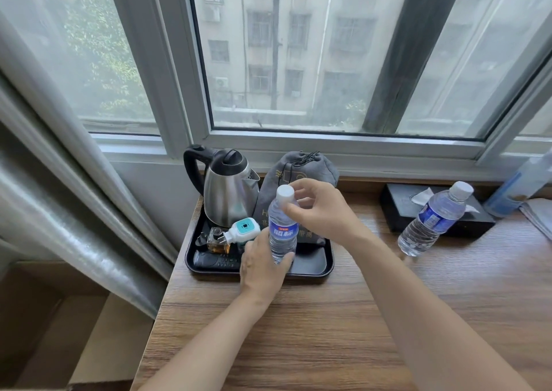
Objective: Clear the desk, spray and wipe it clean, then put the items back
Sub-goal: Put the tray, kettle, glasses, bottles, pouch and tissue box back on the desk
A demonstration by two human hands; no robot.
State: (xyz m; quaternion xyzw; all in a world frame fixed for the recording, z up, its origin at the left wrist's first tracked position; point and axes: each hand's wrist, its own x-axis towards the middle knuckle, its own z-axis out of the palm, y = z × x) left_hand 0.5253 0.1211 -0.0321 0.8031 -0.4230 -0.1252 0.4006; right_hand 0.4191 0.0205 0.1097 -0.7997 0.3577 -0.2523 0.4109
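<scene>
Clear plastic water bottle [283, 226] stands upright over the black tray [324, 266] at the desk's [328, 331] left rear corner; left hand [263, 268] grips its base, right hand [321, 208] pinches below the cap, probably steadying its placement beside the kettle [228, 187].

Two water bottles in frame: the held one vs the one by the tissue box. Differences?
The held water bottle stands over the black tray, gripped low by the left hand, with the right hand at its neck; the second water bottle stands untouched on the desk before the tissue box. The held label shows large white characters; the other's print is small. Both are clear, white-capped and blue-labelled.
</scene>
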